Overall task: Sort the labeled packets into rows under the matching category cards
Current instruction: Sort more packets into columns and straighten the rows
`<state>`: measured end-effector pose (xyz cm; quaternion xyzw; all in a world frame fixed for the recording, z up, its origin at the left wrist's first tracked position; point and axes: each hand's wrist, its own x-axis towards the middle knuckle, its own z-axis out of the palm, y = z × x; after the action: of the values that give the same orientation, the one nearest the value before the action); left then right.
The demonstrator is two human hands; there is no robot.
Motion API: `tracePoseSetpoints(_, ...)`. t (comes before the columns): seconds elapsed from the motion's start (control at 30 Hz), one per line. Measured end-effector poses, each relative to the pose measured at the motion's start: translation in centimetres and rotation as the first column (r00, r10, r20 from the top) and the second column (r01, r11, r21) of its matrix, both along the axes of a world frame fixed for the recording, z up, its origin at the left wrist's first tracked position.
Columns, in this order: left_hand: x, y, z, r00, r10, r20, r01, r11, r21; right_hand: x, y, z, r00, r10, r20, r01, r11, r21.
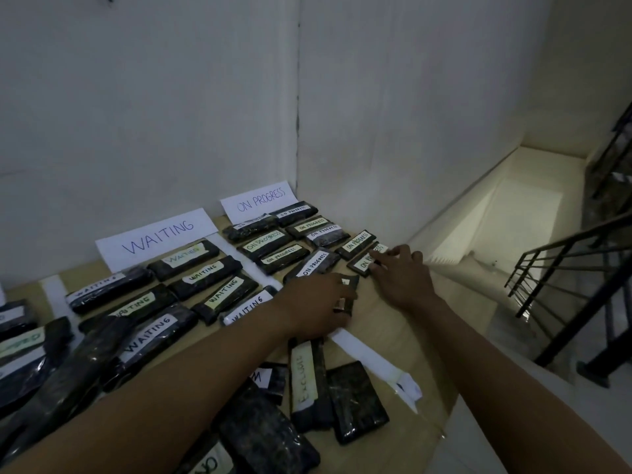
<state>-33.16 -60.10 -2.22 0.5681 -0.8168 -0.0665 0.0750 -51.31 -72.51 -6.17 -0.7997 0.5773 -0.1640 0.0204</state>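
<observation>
Black ON PROGRESS packet right of centre, pressed by flat-fingered right hand; left hand pinches a second packet. Best nudged square into its row.

Black packets: glossy, crinkled plastic film wrap. Their labels: matt paper. White category cards: smooth matt paper. Tan desk: smooth, matt, wood-look top. White wall: matt paint. Dark railing: metal bars.

Bare tabletop lies right of the white strip; packets crowd left.
</observation>
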Motion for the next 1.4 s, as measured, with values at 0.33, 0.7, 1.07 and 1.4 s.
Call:
tracePoseSetpoints(0.33, -0.2, 0.0, -0.2, 0.999, 0.034, 0.002, -0.034, 0.999, 0.017, 0.0, 0.2, -0.4, 1.000, 0.006, 0.028, -0.005, 0.998, -0.062)
tracePoseSetpoints(0.7, 2.0, 8.1, 1.4, 0.986, 0.000, -0.168, -0.004, 1.000, -0.022, -1.3, 14.4, 2.2, 0.790, 0.280, 0.546, -0.333, 0.943, -0.003)
tracePoseSetpoints(1.07, 6.2, 19.7, 0.3, 0.993, 0.099, -0.063, -0.099, 0.995, 0.009, -3.8, 21.4, 3.2, 0.804, 0.326, 0.498, -0.504, 0.817, 0.279)
tracePoseSetpoints(1.4, 6.9, 21.6, -2.6, 0.974, 0.152, -0.169, -0.167, 0.983, -0.080, 1.6, 24.9, 2.6, 0.441, -0.062, 0.896, -0.363, 0.900, 0.241)
